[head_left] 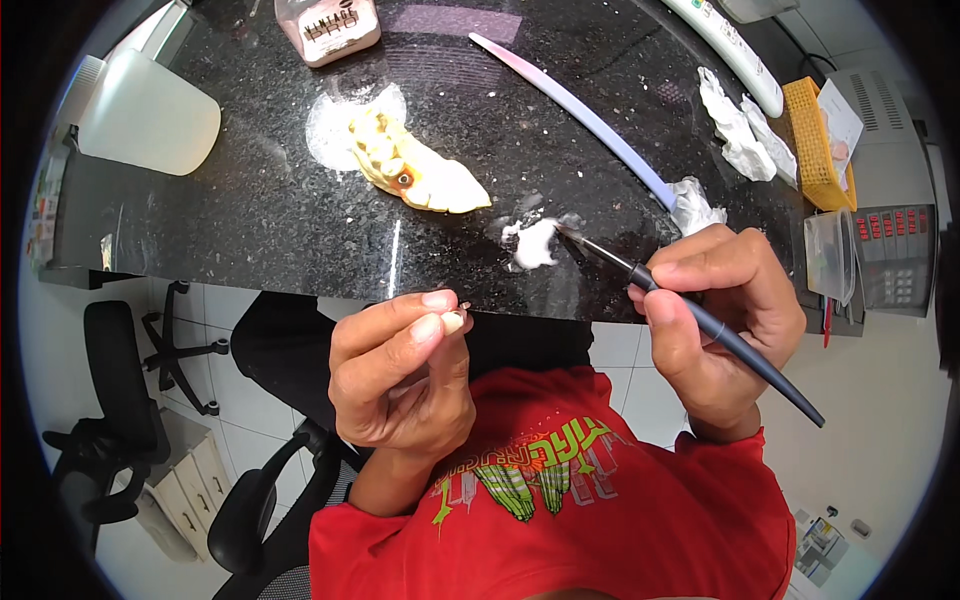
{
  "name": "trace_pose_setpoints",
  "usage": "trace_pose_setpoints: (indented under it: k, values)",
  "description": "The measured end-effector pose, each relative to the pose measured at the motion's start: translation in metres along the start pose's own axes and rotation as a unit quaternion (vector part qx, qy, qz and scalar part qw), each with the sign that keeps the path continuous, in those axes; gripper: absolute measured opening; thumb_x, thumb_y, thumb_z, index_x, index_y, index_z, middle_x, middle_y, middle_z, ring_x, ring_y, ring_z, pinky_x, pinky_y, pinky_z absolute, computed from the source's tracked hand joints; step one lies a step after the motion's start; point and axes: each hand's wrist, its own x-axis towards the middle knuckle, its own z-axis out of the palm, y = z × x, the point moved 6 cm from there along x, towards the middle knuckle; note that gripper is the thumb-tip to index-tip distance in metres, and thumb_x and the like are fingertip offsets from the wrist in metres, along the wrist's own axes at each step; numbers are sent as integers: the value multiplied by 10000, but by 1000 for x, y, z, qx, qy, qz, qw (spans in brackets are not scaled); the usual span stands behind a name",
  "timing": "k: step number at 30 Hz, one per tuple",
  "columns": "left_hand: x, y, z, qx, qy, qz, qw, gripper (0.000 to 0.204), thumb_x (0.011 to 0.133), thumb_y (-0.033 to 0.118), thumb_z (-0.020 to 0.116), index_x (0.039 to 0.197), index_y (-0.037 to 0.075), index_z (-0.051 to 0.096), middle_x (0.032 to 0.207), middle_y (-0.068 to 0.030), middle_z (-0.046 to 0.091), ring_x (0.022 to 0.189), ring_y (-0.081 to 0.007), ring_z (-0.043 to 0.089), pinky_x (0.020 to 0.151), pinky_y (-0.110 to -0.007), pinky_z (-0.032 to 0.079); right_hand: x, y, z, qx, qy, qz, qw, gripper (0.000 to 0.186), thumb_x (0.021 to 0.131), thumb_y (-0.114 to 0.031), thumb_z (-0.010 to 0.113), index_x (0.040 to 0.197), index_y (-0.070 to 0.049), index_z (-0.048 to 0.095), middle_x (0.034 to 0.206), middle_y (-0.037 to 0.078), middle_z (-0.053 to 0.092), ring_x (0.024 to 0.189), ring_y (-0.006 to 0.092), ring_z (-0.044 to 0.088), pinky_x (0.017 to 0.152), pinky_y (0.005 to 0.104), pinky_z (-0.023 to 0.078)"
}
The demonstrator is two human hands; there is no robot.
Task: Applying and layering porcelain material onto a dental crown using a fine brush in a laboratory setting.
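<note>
Right hand (715, 320) grips a slim dark-handled brush (700, 318), its long axis slanting up-left, tip dipped in the white paste blob (532, 243) on the black speckled countertop (250, 220). Left hand (400, 375), below the blob, pinches a small pale tooth piece (453, 321).

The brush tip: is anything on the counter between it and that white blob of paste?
Nothing visible. The brush, held in the right hand, has its tip right at the edge of the white paste on the black counter. The yellow tooth model lies off to the left.
</note>
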Motion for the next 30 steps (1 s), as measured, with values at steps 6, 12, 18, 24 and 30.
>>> trace_pose_setpoints:
  k: [6, 12, 18, 24, 30]
  values:
    - [-2, -1, -1, 2, 0, -3, 1000, 296, 766, -155, 659, 1001, 1, 567, 973, -171, 603, 787, -177, 655, 698, -221, 579, -1, 2, -2, 15, 20, 20, 999, 148, 708, 33, 705, 823, 15, 614, 749, 119, 650, 626, 115, 601, 562, 218, 466]
    - [-1, -3, -1, -14, 10, 2, 1000, 310, 753, -164, 663, 1000, -1, 572, 964, -170, 611, 790, -182, 661, 699, -228, 574, -1, 1, -2, -4, 1, 13, 1000, 166, 695, 43, 706, 826, 14, 609, 742, 118, 647, 624, 121, 602, 563, 212, 462]
    - [-1, -2, -1, -10, 5, 6, 1000, 327, 718, -182, 678, 975, 3, 596, 936, -162, 630, 769, -187, 666, 691, -236, 572, -1, -6, 1, 24, -17, -61, 998, 215, 667, 70, 710, 858, 20, 626, 731, 136, 642, 583, 136, 602, 525, 212, 468]
    - [-1, -5, -3, -41, 12, -16, 999, 320, 716, -181, 683, 967, -2, 599, 918, -167, 642, 775, -193, 673, 697, -241, 578, -1, -19, 25, 111, -98, -147, 978, 193, 713, 4, 731, 881, 18, 637, 692, 125, 633, 535, 158, 607, 456, 223, 490]
    - [2, -5, -3, -54, 2, -27, 998, 308, 719, -167, 693, 966, -6, 604, 923, -177, 647, 787, -203, 679, 698, -254, 583, -1, -18, 29, 119, -68, -146, 980, 191, 694, 1, 741, 838, 4, 616, 693, 122, 634, 551, 172, 625, 472, 239, 510]
